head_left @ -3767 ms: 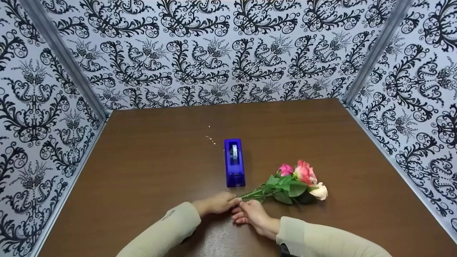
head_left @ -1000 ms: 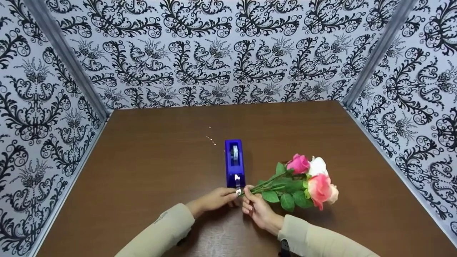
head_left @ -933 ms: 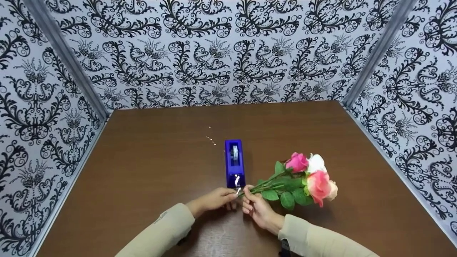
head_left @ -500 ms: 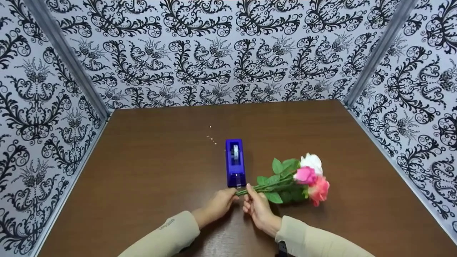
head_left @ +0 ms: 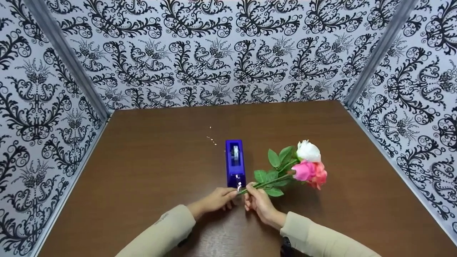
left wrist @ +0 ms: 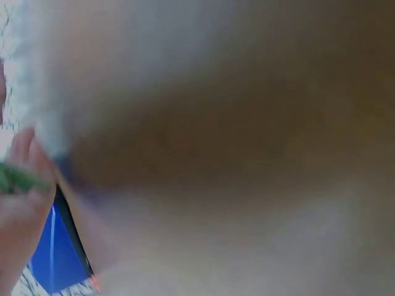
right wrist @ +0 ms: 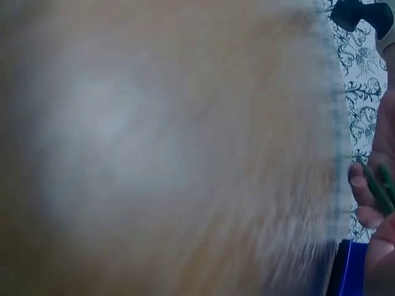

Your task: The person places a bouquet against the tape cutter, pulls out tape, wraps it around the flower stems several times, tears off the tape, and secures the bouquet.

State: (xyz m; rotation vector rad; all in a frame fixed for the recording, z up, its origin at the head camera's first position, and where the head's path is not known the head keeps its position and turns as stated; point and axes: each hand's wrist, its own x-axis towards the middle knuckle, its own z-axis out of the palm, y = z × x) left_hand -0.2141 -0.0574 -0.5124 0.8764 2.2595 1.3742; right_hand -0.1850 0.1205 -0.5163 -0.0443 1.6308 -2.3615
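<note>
A bunch of roses (head_left: 307, 168) in white, pink and coral, with green leaves, slants from the hands toward the right. My right hand (head_left: 262, 205) pinches its stems between thumb and fingers. At the stem ends, the thumb and fingers of my left hand (head_left: 217, 199) pinch the stems, where a shiny strip of clear tape (head_left: 239, 185) also meets the fingertips. That strip comes from the blue tape dispenser (head_left: 234, 167) just beyond the hands. In the right wrist view, green stems (right wrist: 376, 188) lie among fingers at the right edge. The left wrist view is mostly blurred.
The brown wooden table (head_left: 160, 153) is bounded by white walls with a black scroll pattern (head_left: 200, 53). Small bright specks (head_left: 211, 139) show on the tabletop, left of the dispenser. Grey posts stand in the back corners.
The blooms have risen from low near the table and turned, with the white rose now uppermost. A tape strip now spans dispenser and left fingertips. The right hand has shifted slightly up.
</note>
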